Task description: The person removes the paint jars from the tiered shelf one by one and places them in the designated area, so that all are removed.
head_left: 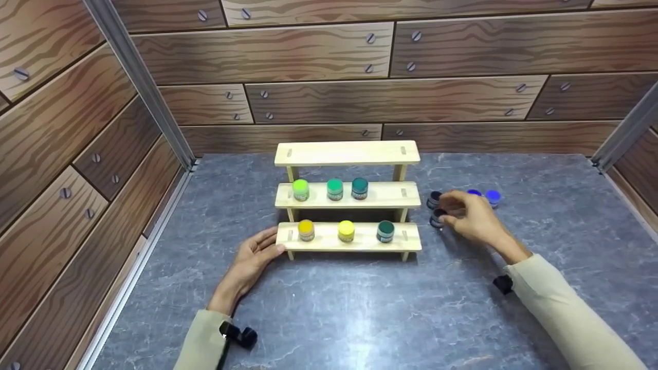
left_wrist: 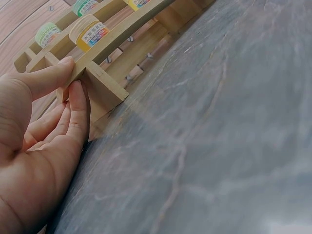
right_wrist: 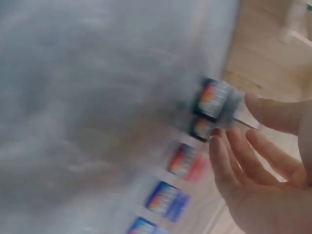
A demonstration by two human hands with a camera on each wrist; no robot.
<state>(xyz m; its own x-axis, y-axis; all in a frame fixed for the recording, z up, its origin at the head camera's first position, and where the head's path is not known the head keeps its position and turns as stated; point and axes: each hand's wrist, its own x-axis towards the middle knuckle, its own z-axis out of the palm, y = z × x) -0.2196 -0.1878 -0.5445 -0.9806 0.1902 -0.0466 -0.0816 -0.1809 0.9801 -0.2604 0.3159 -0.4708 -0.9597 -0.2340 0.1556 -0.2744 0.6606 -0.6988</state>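
A three-step wooden display stand [head_left: 347,154] stands on the table. My left hand [head_left: 253,258] pinches the left end of its lowest step, thumb on top and fingers below in the left wrist view [left_wrist: 48,131]. Lime, green and teal paint jars [head_left: 335,189] sit on the middle step; orange-yellow, yellow [head_left: 346,231] and dark green ones [head_left: 385,232] on the lowest. Right of the stand, my right hand [head_left: 475,218] reaches at a dark paint jar [head_left: 437,219], thumb and fingertips parted close by its lid. Another dark jar [head_left: 434,199] stands just behind it.
Beyond the right hand stand blue paint jars [head_left: 492,198]; a red-lidded jar [right_wrist: 187,163] shows beside them in the right wrist view. The top step bears no jars. Wood-patterned panels [head_left: 318,56] enclose the grey marbled table [head_left: 308,318] at the back and sides.
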